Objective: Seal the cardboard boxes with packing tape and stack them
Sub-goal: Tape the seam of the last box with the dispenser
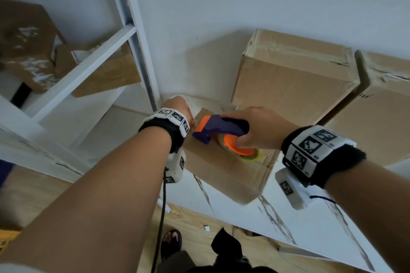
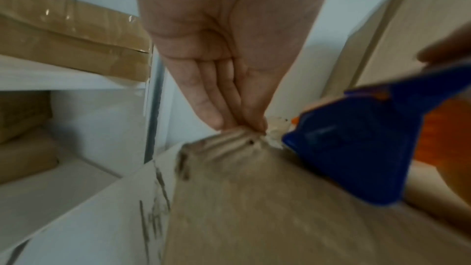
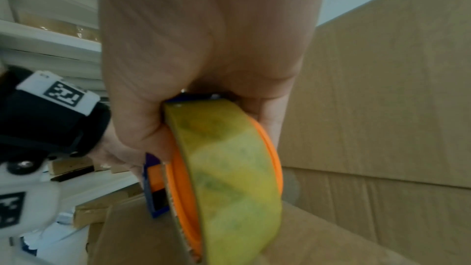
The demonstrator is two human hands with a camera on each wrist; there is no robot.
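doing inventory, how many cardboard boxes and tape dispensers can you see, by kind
brown cardboard boxes: 5 (small one being taped, two big ones by the wall, two on the white shelf)
blue and orange tape dispenser: 1
total: 6

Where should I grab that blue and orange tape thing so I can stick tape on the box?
Probably by the blue handle on top, coming from above and behind. The right hand wraps the tape dispenser there, which leaves its front edge free to press down on the small box.
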